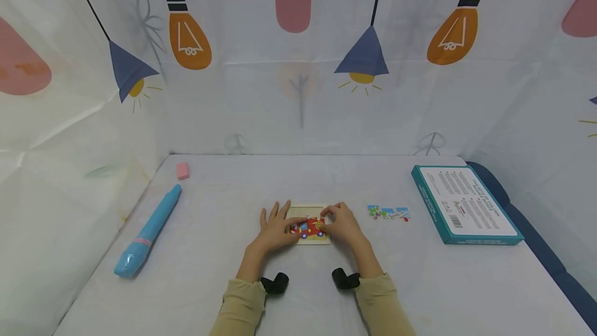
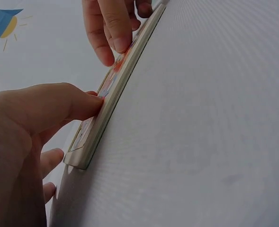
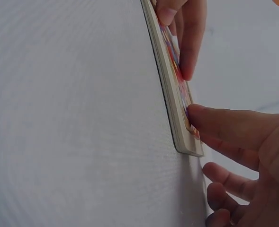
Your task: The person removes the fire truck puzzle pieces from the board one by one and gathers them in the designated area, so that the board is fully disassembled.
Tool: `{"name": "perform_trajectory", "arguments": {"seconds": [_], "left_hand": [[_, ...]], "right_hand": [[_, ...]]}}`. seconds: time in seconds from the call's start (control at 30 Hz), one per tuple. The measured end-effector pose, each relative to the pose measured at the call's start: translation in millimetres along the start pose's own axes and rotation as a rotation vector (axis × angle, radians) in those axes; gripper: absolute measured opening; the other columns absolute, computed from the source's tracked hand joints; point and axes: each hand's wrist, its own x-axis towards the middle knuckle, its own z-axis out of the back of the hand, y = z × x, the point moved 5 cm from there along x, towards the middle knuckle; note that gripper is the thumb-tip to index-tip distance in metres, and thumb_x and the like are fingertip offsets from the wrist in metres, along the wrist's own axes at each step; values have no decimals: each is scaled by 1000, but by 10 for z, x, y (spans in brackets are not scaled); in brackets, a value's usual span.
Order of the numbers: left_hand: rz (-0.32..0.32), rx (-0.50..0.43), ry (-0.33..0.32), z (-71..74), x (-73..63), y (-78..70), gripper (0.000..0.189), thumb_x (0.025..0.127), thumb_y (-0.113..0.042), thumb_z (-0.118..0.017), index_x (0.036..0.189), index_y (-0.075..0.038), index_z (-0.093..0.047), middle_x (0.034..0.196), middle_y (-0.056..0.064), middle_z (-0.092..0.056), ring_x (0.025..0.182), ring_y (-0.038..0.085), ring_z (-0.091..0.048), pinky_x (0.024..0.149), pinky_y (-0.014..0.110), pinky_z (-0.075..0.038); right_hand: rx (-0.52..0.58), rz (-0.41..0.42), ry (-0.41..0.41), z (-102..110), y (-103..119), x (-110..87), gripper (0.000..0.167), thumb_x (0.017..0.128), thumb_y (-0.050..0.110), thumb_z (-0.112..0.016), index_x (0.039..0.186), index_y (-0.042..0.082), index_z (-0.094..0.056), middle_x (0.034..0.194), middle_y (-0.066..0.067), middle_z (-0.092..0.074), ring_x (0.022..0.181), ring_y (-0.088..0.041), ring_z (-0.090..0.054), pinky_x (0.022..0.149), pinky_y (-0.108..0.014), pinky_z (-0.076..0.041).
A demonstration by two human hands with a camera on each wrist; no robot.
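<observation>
A small wooden jigsaw puzzle board (image 1: 307,211) lies on the white table between both hands. Red vehicle pieces (image 1: 308,228) with blue wheels fill its lower part, while a bare yellowish strip shows along the top. My left hand (image 1: 273,229) rests at the left side, its fingers spread, with thumb and index finger touching the picture. On the right, my right hand (image 1: 343,226) pinches a puzzle piece (image 3: 195,134) between thumb and index finger at the board's right end. That piece juts slightly over the frame in the right wrist view; the fingers partly hide it.
Several loose puzzle pieces (image 1: 388,213) lie right of the board. Farther right is a teal-edged box (image 1: 468,204). At the left are a blue pen-shaped case (image 1: 151,232) and a pink block (image 1: 183,170). A printed white curtain (image 1: 256,102) hangs behind the table.
</observation>
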Motion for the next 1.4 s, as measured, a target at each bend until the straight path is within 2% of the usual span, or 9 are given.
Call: {"name": "perform_trajectory", "arguments": {"seconds": [0.13,0.43,0.57,0.7,0.9,1.0,1.27,1.4], "left_hand": [[5,8,-2,2,0,6,44,81,-33,-60,124,-30,-59,152,12,-21,139,40,-7,104,63,4],[7,6,-9,3,-3,-10,43,80,-33,-60,122,-30,-61,151,13,-23,139,41,-9,103,64,4],[15,-22,-23,3,-7,-44,42,79,-35,-61,120,-28,-63,151,13,-24,138,42,-9,103,65,4],[22,-35,-41,-17,7,-75,42,79,-44,-65,116,-25,-64,150,14,-25,138,42,-9,102,67,4],[31,-9,-63,-15,20,-118,43,74,-44,-71,111,-23,-64,149,15,-28,137,43,-11,101,68,1],[43,-4,-63,-16,28,-118,43,74,-43,-72,110,-23,-64,149,15,-28,137,43,-11,101,68,1],[56,2,-51,-47,39,-102,41,73,-43,-72,109,-24,-64,149,14,-27,138,43,-10,102,67,2],[54,5,-58,-55,46,-99,41,73,-43,-72,109,-24,-64,149,14,-28,137,43,-11,102,67,2]], "right_hand": [[-16,2,10,-8,8,16,22,74,19,-77,93,14,-67,107,-11,-51,102,-30,-49,88,-48,-42],[35,30,12,-13,18,51,22,72,11,-77,87,12,-61,101,-9,-52,96,-27,-50,89,-47,-41],[63,61,33,-22,34,43,25,73,6,-75,94,9,-62,91,-5,-55,86,-21,-51,80,-39,-43],[92,78,55,-30,45,27,27,75,4,-71,102,6,-65,84,-3,-57,77,-18,-50,69,-34,-42],[101,45,51,-32,36,33,12,83,9,-66,95,9,-69,89,-3,-63,82,-17,-55,71,-34,-45],[130,32,45,-26,34,41,9,83,9,-65,92,8,-68,86,-3,-63,80,-17,-55,71,-33,-45],[191,-11,15,0,-7,52,9,83,8,-65,91,4,-68,84,-5,-62,78,-17,-54,69,-31,-44],[261,-52,-21,39,-75,67,13,84,10,-64,95,2,-66,84,-7,-61,74,-17,-52,62,-27,-43]]}}
